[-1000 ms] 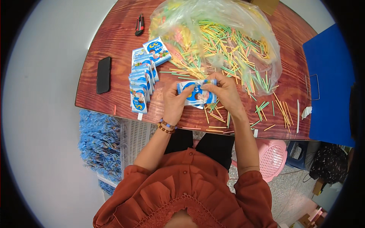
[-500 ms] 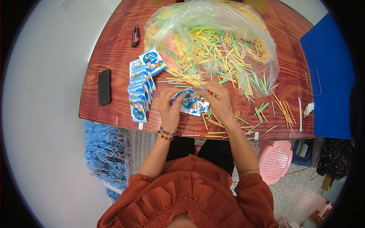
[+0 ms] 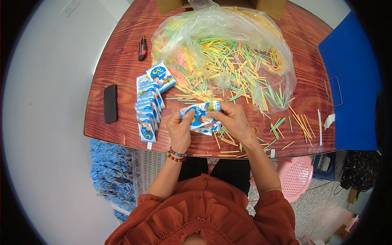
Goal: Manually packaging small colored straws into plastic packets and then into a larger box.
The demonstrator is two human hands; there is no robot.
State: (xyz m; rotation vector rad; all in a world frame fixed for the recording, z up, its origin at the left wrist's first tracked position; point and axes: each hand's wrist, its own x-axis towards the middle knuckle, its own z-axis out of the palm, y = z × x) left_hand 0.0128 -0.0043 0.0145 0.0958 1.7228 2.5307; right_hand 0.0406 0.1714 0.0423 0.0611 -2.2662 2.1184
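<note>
A blue and white printed packet [image 3: 199, 114] is stretched between my two hands, just above the table's near side. My left hand [image 3: 179, 128] pinches its left end, thumb on top. The other end is gripped by my right hand [image 3: 235, 123], thumb across the front. Another packet [image 3: 209, 129] shows partly underneath; whether it touches the upper one I cannot tell. To the left, similar packets [image 3: 148, 110] lie overlapping in a row, topped by a larger packet [image 3: 161, 77]. Beyond my hands, a clear plastic bag [image 3: 245, 24] spills thin yellow, green and pink sticks [image 3: 222, 53].
A black phone [image 3: 110, 103] and a red and black utility knife [image 3: 142, 49] lie on the left. Loose sticks [image 3: 303, 124], a white strip [image 3: 319, 127] and crumpled tissue [image 3: 329, 120] are at right, beside a blue box [image 3: 351, 81]. A pink stool [image 3: 296, 177] stands below.
The packet in my hands has been turned and straightened, so its printed face shows more fully. The view has shifted slightly, with the table lower in the picture.
</note>
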